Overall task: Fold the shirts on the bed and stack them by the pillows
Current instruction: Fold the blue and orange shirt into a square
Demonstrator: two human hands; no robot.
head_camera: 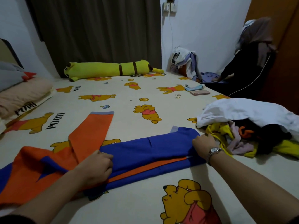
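Note:
An orange and blue long-sleeved shirt (142, 152) lies spread across the near part of the bed, its blue side folded over lengthwise. One orange sleeve (95, 128) angles up toward the far side. My left hand (97, 167) pinches the fold near the shirt's middle. My right hand (204, 145), with a wristwatch, grips the blue fabric at the shirt's right end. A heap of unfolded clothes (242, 126) under a white garment sits at the right. Pillows (21, 92) lie at the far left.
The bed sheet (123, 104) is cream with cartoon bears. A long yellow plush toy (110, 70) lies along the far edge. A pink phone (199, 92) rests near the far right edge. Another person (252, 62) sits by the wall beside more clothes.

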